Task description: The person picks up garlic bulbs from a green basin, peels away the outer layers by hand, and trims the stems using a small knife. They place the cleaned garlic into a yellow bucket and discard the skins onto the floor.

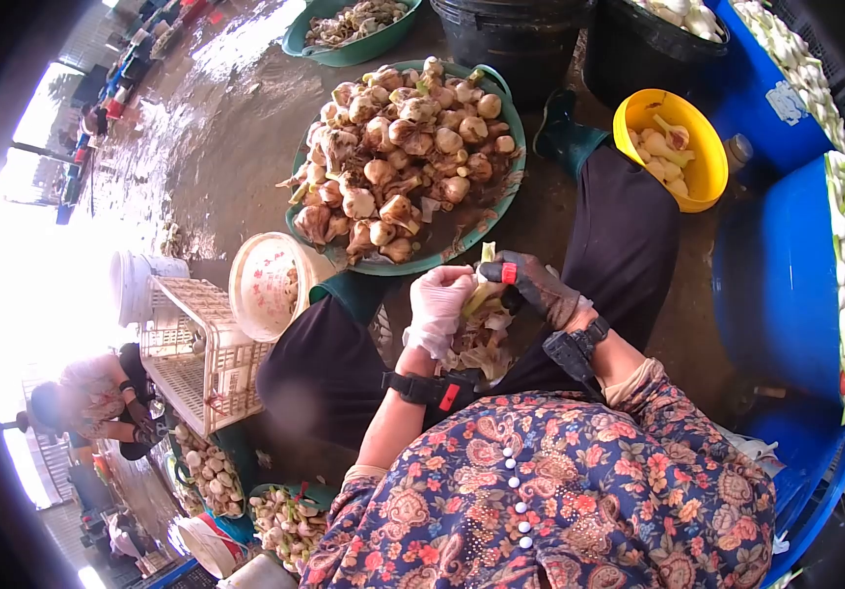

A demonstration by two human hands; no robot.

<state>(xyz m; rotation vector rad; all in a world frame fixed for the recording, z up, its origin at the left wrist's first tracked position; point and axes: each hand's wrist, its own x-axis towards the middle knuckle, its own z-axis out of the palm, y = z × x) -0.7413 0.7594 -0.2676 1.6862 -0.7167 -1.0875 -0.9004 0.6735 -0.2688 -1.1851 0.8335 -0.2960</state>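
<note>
My left hand, in a thin whitish glove, is closed with its fingers pinched at a pale green garlic stalk. Close beside it, my right hand wears a dark, dirty glove with a red band, and its fingers are closed around the same garlic. The stalk's tip sticks up between the two hands; the bulb itself is mostly hidden. Below them, between my knees, lie papery garlic skins. Just ahead stands a wide green basin heaped with unpeeled garlic bulbs.
A yellow bowl with peeled garlic stands at right, near large blue tubs edged with garlic. Left are a white bucket and a plastic crate. Black buckets stand ahead. Another person bends at far left.
</note>
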